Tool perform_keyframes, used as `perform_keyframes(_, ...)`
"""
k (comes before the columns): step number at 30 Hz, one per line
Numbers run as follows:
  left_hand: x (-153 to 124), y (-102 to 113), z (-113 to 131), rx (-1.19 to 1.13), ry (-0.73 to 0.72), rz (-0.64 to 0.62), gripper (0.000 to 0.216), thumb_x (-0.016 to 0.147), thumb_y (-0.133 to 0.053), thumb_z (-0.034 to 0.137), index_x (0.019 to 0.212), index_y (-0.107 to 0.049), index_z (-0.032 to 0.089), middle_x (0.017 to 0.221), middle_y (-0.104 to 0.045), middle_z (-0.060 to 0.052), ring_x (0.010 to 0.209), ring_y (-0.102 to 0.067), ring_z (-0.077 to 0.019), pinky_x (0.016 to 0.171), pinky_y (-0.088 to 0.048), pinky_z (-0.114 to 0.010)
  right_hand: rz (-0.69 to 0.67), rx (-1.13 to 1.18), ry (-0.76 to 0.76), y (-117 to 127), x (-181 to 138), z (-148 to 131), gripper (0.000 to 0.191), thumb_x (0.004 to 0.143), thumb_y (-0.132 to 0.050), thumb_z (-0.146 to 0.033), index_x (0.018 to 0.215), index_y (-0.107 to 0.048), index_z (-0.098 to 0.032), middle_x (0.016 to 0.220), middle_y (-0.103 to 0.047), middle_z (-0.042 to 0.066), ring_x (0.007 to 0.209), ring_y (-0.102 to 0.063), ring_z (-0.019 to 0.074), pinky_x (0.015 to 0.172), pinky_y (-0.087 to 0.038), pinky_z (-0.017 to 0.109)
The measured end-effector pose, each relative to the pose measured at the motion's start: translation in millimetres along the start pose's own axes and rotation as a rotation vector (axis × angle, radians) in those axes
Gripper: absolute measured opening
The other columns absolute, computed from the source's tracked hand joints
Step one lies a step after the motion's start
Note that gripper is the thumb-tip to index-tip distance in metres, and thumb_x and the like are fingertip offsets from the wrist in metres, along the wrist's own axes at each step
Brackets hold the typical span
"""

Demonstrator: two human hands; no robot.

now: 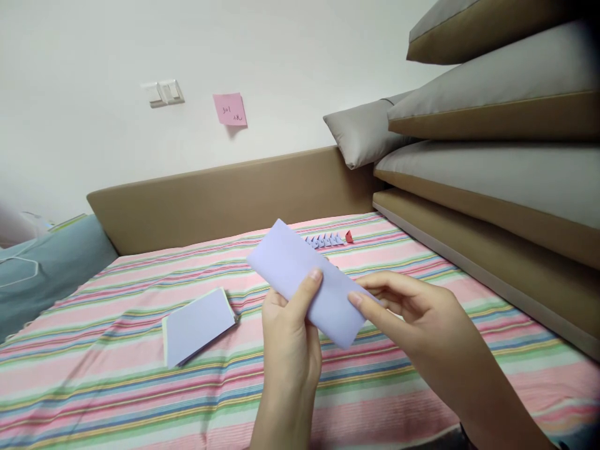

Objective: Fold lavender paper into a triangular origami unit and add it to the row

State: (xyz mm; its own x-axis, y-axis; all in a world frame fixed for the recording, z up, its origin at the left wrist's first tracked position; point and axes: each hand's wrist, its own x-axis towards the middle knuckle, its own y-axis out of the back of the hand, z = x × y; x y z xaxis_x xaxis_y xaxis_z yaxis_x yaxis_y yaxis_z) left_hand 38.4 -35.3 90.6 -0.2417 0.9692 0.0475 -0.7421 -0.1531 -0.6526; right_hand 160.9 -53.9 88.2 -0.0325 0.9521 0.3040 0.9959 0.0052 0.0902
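A lavender sheet of paper [290, 256], long and rectangular, is held tilted in the air above the striped cloth. My left hand [295, 319] grips it from below, thumb flat on its face and the other fingers behind it. At the paper's right end, my right hand [412, 306] pinches the edge between thumb and fingers; some of those fingers are hidden. A stack of lavender paper [199, 325] with pale green edges lies on the cloth to the left. Behind the held sheet stands a row of small folded lavender pieces [328, 240], with a red folded piece [349, 237] at its right end.
Pink striped cloth [117, 387] covers the surface. A brown padded board [234, 194] runs along the wall. Grey and brown cushions [492, 119] are piled at the right. On the wall are a pink sticky note [229, 110] and switches [163, 93]. A blue-grey cushion [60, 269] sits at left.
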Motion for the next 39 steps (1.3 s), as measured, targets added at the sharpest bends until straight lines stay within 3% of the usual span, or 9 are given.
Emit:
perform_keyframes(5, 3.5, 1.5, -2.8, -0.080, -0.094, 0.056, 0.026, 0.064, -0.075, 0.012, 0.088, -0.066, 0.012, 0.080, -0.070, -0.004, 0.074, -0.066, -0.0138, 0.067, -0.053, -0.018, 0.000, 0.073, -0.050, -4.7, 0.6, 0.0, 0.014, 0.079, -0.064, -0.032, 0.085, -0.068, -0.020, 0.076, -0.071, 0.003, 0.071, -0.067, 0.0169, 0.062, -0.055, 0.023)
perform_keyframes(12, -1.6, -6.1, 5.1, -0.070, -0.078, 0.118, 0.033, 0.066, -0.073, 0.012, 0.098, -0.063, 0.012, 0.086, -0.070, -0.006, 0.083, -0.067, -0.0174, 0.072, -0.054, -0.021, 0.048, 0.110, -0.046, -7.8, 1.2, 6.2, 0.015, 0.077, -0.066, -0.033, 0.080, -0.069, -0.019, 0.077, -0.071, 0.004, 0.073, -0.069, 0.0193, 0.062, -0.057, 0.026)
perform_keyframes(39, -0.9, -7.6, 5.9, -0.068, -0.067, 0.153, 0.035, 0.064, -0.076, 0.014, 0.096, -0.064, 0.012, 0.082, -0.069, -0.003, 0.076, -0.066, -0.0151, 0.071, -0.052, -0.022, 0.042, 0.077, -0.030, -8.0, 0.7, 6.0, 0.016, 0.079, -0.064, -0.034, 0.084, -0.071, -0.020, 0.079, -0.072, 0.004, 0.074, -0.069, 0.0191, 0.062, -0.056, 0.026)
